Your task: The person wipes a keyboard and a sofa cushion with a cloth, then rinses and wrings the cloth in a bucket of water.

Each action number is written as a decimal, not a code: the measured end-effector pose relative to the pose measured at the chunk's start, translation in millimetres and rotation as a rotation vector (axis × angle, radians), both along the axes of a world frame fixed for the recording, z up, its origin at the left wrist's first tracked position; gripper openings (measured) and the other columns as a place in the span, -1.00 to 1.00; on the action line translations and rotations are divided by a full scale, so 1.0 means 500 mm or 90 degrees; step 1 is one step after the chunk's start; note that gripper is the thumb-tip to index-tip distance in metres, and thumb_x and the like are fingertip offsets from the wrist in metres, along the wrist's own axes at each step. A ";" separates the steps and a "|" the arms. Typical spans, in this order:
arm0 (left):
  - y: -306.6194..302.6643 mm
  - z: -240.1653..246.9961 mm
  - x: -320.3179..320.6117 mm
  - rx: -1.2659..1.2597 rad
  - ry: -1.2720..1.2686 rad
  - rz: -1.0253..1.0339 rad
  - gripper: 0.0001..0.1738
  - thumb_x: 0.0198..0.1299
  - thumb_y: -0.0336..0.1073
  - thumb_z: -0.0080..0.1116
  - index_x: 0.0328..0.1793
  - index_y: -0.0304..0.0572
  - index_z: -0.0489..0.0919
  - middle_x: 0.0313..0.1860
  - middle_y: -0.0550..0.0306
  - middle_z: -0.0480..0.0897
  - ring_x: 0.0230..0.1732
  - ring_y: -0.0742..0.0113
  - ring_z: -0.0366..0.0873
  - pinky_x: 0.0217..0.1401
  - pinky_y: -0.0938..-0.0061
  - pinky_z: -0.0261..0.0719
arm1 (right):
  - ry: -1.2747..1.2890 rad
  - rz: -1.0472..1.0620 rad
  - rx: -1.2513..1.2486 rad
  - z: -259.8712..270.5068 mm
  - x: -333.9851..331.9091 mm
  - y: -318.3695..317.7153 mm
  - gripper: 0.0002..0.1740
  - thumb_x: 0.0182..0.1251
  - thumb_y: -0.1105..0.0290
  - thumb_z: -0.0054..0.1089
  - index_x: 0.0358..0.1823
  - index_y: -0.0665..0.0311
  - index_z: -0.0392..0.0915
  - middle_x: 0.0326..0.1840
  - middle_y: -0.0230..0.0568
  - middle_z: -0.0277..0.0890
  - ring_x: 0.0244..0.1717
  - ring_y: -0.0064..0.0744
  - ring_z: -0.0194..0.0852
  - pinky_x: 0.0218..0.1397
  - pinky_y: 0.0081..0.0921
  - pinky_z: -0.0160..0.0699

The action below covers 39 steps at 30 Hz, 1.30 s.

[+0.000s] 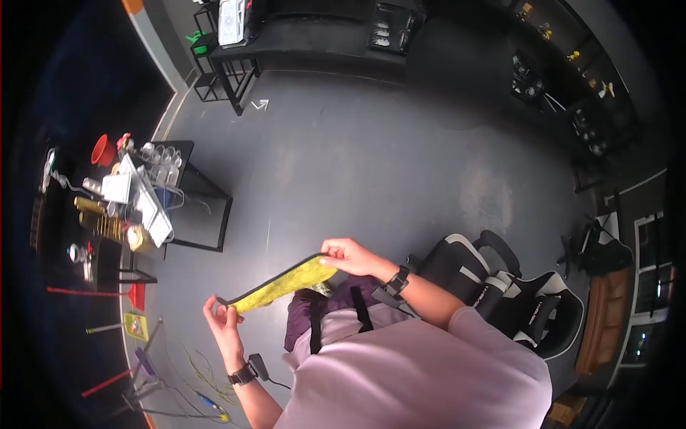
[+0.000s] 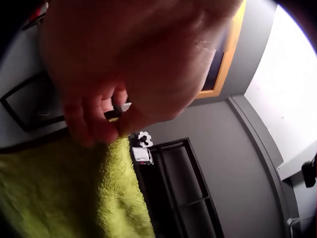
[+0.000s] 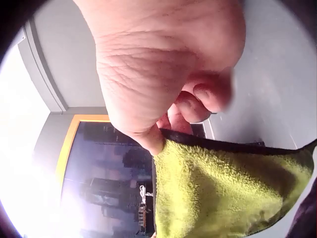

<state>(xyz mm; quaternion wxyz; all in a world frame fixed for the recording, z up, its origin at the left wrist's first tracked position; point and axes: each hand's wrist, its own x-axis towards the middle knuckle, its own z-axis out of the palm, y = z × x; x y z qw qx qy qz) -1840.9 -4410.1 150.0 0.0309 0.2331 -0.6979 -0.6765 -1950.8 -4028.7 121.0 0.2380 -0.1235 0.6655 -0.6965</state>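
Observation:
A yellow-green fluffy cloth (image 1: 282, 284) with a dark edge is stretched between both hands in front of the body. My left hand (image 1: 227, 330) pinches one corner, lower and further left in the head view. The other corner is pinched by my right hand (image 1: 351, 257). In the left wrist view, thumb and fingertips of the left hand (image 2: 106, 114) meet on the edge of the cloth (image 2: 119, 193). The right wrist view has the right hand (image 3: 163, 74) holding the corner between thumb and fingers, the cloth (image 3: 208, 188) hanging below.
A cluttered table (image 1: 187, 154) with glasses and a red bucket (image 1: 103, 150) stands at the left. Cleaning tools, among them a red dustpan (image 1: 136, 296), lie below it. Black-and-white chairs (image 1: 457, 268) are at the right. A long black table (image 1: 314, 53) stands at the far side.

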 end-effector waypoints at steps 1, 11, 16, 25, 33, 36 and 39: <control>-0.022 -0.005 -0.071 -0.020 -0.015 -0.060 -0.44 0.56 -0.48 0.22 0.63 -0.20 0.40 -0.20 0.32 0.47 -0.27 0.50 0.50 -0.12 0.51 0.58 | 0.005 -0.036 -0.020 -0.011 -0.044 -0.003 -0.81 0.72 0.33 0.33 -0.12 0.23 0.58 -0.45 -0.72 0.36 -0.44 -0.88 0.18 -0.38 -0.66 0.18; -0.026 -0.046 -0.713 -0.149 0.055 -0.154 -0.79 0.58 -0.29 0.38 -0.10 -0.30 0.74 -0.40 0.46 0.61 -0.38 0.69 0.39 -0.29 0.64 0.33 | 0.049 -0.255 0.073 -0.054 -0.535 -0.053 -0.81 0.71 0.35 0.30 -0.13 0.26 0.53 -0.47 -0.63 0.40 -0.41 -0.79 0.25 -0.35 -0.60 0.28; 0.053 -0.038 -1.035 -0.125 0.106 -0.103 -0.76 0.61 -0.27 0.35 -0.10 -0.30 0.74 -0.43 0.46 0.57 -0.40 0.71 0.35 -0.33 0.64 0.28 | 0.087 -0.259 -0.042 -0.040 -0.857 -0.138 -0.81 0.70 0.37 0.29 -0.05 0.29 0.48 -0.45 -0.58 0.43 -0.42 -0.76 0.29 -0.36 -0.56 0.29; 0.096 0.049 -1.477 -0.142 0.111 -0.048 -0.78 0.63 -0.36 0.29 0.09 -0.45 0.77 -0.14 0.07 0.84 -0.17 0.50 0.69 -0.05 0.51 0.67 | 0.257 -0.078 0.200 0.148 -1.336 -0.349 -0.82 0.55 0.36 0.38 -0.01 0.23 0.56 -0.43 -0.25 0.67 -0.51 -0.22 0.63 -0.38 -0.22 0.53; -0.089 0.027 -1.798 -0.117 0.141 -0.055 -0.56 0.39 -0.39 0.52 0.34 -0.29 0.69 0.12 0.04 0.71 0.05 0.31 0.79 0.12 0.41 0.78 | 0.241 0.145 0.129 0.108 -1.728 -0.501 -0.53 0.40 0.68 0.18 0.30 0.27 0.69 0.02 -0.08 0.69 -0.20 -0.13 0.70 -0.11 -0.29 0.68; -0.185 0.017 -1.925 -0.095 0.164 -0.044 -0.64 0.42 -0.40 0.49 0.29 -0.29 0.73 0.07 0.05 0.73 0.12 0.32 0.77 0.13 0.39 0.77 | 0.269 0.232 0.051 0.111 -1.890 -0.585 -0.51 0.42 0.75 0.17 0.33 0.32 0.73 0.16 -0.19 0.61 -0.03 -0.36 0.65 0.01 -0.44 0.67; -0.279 0.059 -2.048 -0.077 0.167 -0.075 -0.71 0.46 -0.50 0.33 0.27 -0.27 0.72 0.04 0.03 0.70 -0.01 0.27 0.75 0.06 0.40 0.74 | 0.209 0.240 0.117 0.159 -2.061 -0.666 -0.76 0.50 0.68 0.27 0.04 0.33 0.83 0.00 -0.24 0.67 -0.01 -0.51 0.68 -0.07 -0.58 0.67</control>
